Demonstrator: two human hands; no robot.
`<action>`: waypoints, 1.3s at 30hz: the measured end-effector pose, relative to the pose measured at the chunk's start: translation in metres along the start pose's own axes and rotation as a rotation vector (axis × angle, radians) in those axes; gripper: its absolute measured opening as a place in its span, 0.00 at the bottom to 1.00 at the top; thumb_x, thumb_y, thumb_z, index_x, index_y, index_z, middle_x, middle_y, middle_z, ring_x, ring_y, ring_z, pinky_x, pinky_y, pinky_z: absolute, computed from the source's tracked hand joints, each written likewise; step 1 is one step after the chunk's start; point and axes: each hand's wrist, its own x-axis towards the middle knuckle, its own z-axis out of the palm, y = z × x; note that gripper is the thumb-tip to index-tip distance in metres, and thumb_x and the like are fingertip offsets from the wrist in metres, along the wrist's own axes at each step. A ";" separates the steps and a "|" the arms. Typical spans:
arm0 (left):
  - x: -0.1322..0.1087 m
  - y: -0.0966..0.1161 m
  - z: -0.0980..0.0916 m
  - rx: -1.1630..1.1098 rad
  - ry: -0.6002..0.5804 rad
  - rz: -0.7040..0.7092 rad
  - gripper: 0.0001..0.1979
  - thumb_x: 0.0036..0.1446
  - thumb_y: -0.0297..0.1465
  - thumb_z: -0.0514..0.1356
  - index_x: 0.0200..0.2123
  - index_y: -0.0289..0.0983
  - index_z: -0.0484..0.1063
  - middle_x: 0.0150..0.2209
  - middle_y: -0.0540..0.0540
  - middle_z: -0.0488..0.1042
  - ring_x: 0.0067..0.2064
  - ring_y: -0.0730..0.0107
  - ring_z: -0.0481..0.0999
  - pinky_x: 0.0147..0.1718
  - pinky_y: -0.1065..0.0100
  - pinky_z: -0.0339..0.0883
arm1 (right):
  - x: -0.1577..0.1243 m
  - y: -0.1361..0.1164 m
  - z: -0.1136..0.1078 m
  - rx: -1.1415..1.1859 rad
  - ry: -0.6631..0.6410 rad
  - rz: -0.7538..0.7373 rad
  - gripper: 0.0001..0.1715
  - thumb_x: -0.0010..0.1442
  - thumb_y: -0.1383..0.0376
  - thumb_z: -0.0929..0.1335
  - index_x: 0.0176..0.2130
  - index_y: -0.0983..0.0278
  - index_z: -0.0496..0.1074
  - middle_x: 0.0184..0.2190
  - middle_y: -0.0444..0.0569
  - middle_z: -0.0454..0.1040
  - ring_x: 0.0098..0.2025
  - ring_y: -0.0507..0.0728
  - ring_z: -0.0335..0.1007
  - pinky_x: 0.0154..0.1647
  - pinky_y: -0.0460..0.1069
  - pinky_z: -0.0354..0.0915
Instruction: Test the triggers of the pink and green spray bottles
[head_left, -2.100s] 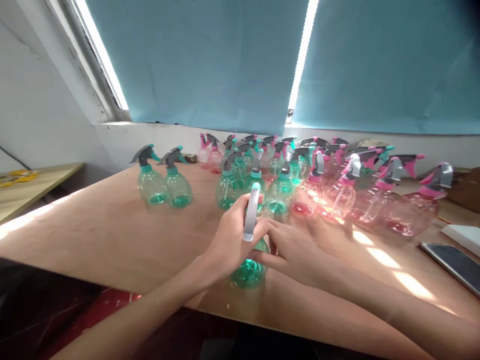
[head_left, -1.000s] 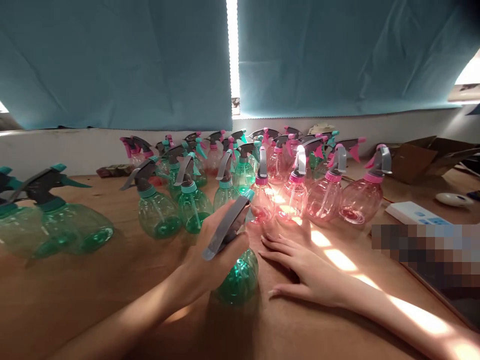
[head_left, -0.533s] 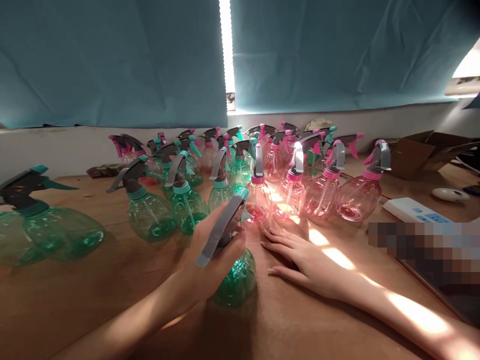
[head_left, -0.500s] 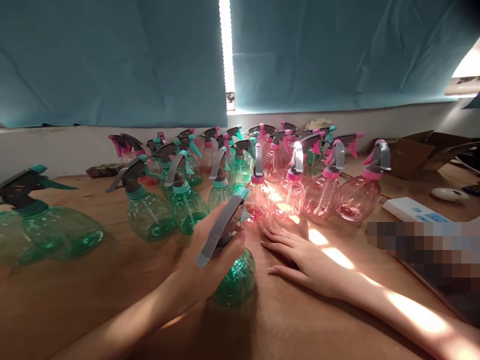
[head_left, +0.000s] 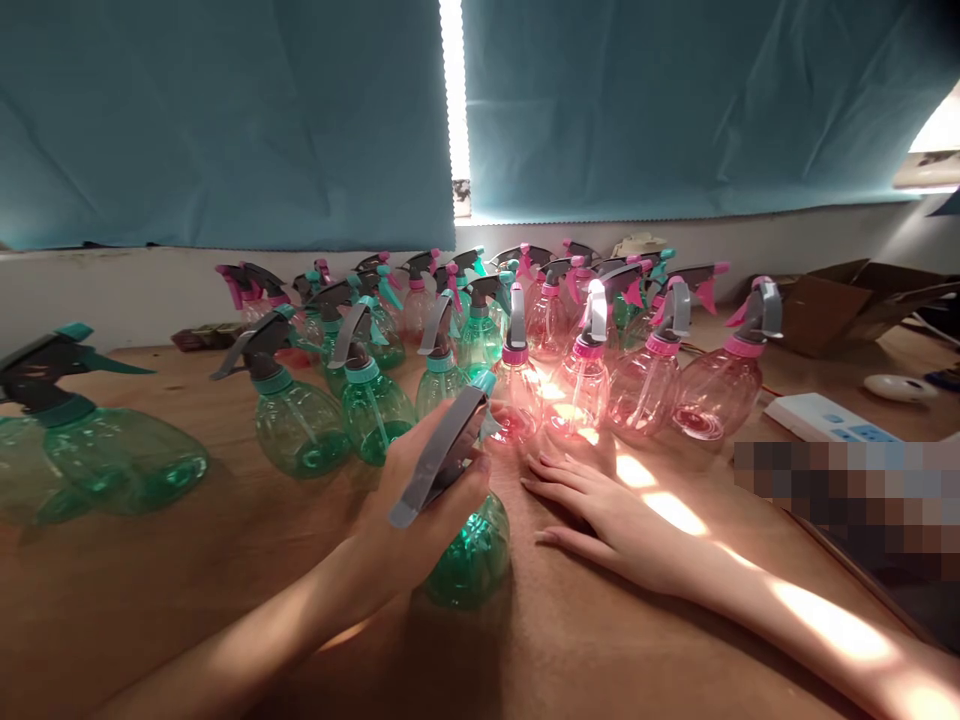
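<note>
My left hand (head_left: 427, 490) is wrapped round the neck of a green spray bottle (head_left: 472, 560) with a grey and teal spray head. The bottle stands at the front of the wooden table (head_left: 600, 650), and my fingers hide its collar and trigger. My right hand (head_left: 592, 505) lies flat on the table to the right of it, fingers spread, holding nothing. Just beyond my right fingertips stands a pink spray bottle (head_left: 577, 395) with liquid in it. Another pink spray bottle (head_left: 515, 400) is behind the held one, and a green spray bottle (head_left: 375, 415) is to its left.
Several more pink and green spray bottles crowd the back of the table. At the far left are green spray bottles (head_left: 124, 460). On the right lie a white power strip (head_left: 810, 415), a white computer mouse (head_left: 900, 388) and a cardboard box (head_left: 825, 310). Teal curtains (head_left: 225, 120) hang behind.
</note>
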 end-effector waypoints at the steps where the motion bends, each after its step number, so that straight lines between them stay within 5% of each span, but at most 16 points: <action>1: 0.000 0.000 0.000 0.002 0.006 -0.002 0.04 0.61 0.29 0.53 0.33 0.41 0.60 0.29 0.52 0.56 0.30 0.70 0.55 0.28 0.67 0.57 | 0.000 0.000 0.000 0.010 0.001 0.003 0.33 0.69 0.49 0.62 0.65 0.63 0.63 0.67 0.55 0.60 0.70 0.64 0.51 0.69 0.63 0.52; 7: 0.000 0.002 0.000 0.015 0.009 -0.025 0.03 0.62 0.30 0.53 0.33 0.41 0.61 0.29 0.51 0.60 0.31 0.69 0.62 0.27 0.67 0.57 | 0.000 0.000 0.000 0.027 0.006 0.016 0.33 0.69 0.49 0.62 0.65 0.63 0.63 0.67 0.55 0.61 0.69 0.64 0.52 0.68 0.63 0.54; 14: 0.002 0.002 0.000 -0.008 -0.001 -0.003 0.04 0.60 0.30 0.54 0.33 0.41 0.60 0.27 0.53 0.62 0.26 0.72 0.55 0.25 0.66 0.53 | 0.000 0.001 0.001 0.036 0.015 0.022 0.32 0.68 0.49 0.63 0.64 0.60 0.64 0.66 0.53 0.62 0.69 0.65 0.53 0.68 0.64 0.53; 26: 0.000 0.001 0.000 0.026 0.000 -0.027 0.03 0.62 0.31 0.53 0.35 0.40 0.62 0.29 0.50 0.64 0.36 0.66 0.68 0.27 0.67 0.58 | 0.000 -0.001 0.000 0.036 0.020 0.022 0.32 0.68 0.49 0.63 0.64 0.62 0.66 0.66 0.55 0.63 0.69 0.65 0.53 0.68 0.63 0.53; 39: -0.004 -0.009 -0.001 0.006 -0.006 -0.029 0.04 0.64 0.34 0.54 0.37 0.41 0.64 0.28 0.51 0.64 0.29 0.70 0.62 0.27 0.66 0.57 | 0.000 0.001 0.002 0.020 0.024 0.014 0.31 0.69 0.50 0.62 0.64 0.61 0.65 0.66 0.54 0.63 0.69 0.64 0.54 0.69 0.64 0.51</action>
